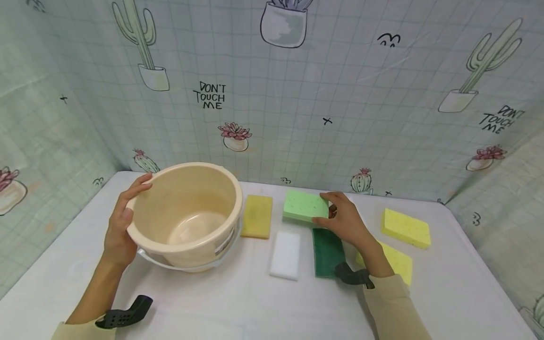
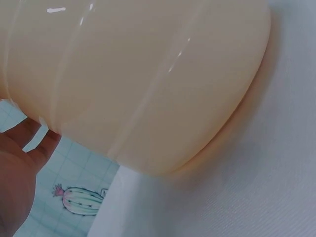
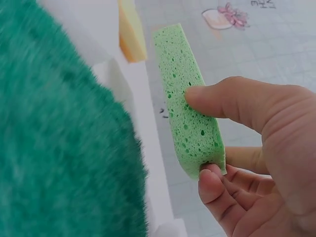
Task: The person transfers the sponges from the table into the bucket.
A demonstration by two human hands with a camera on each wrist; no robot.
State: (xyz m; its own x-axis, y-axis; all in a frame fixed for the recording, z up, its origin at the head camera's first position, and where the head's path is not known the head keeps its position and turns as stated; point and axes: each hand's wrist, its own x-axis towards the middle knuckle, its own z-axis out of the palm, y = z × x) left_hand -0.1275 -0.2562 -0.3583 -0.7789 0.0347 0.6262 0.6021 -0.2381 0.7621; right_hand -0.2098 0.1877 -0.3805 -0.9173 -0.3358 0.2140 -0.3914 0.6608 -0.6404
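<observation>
A cream bucket point(image 1: 187, 208) with a pale handle point(image 1: 182, 268) stands on the left of the white table, its mouth leaning toward me. My left hand point(image 1: 121, 226) grips its left side, fingertips at the rim; in the left wrist view two fingers point(image 2: 47, 145) lie along the bucket's wall point(image 2: 128, 74). Farther right, my right hand point(image 1: 344, 219) pinches the right end of a light green sponge point(image 1: 305, 205). The right wrist view shows the thumb point(image 3: 212, 101) on one porous edge of this sponge point(image 3: 185, 103) and the other fingers beneath it.
Between bucket and right hand lie a mustard-yellow sponge point(image 1: 257, 216) and a white sponge point(image 1: 285, 255). A dark green scouring pad point(image 1: 329, 252) lies under the right wrist. Two yellow sponges are to the right, one point(image 1: 405, 228) farther back, another point(image 1: 397, 262) partly behind the forearm. Printed cloth point(image 1: 276, 94) hangs behind.
</observation>
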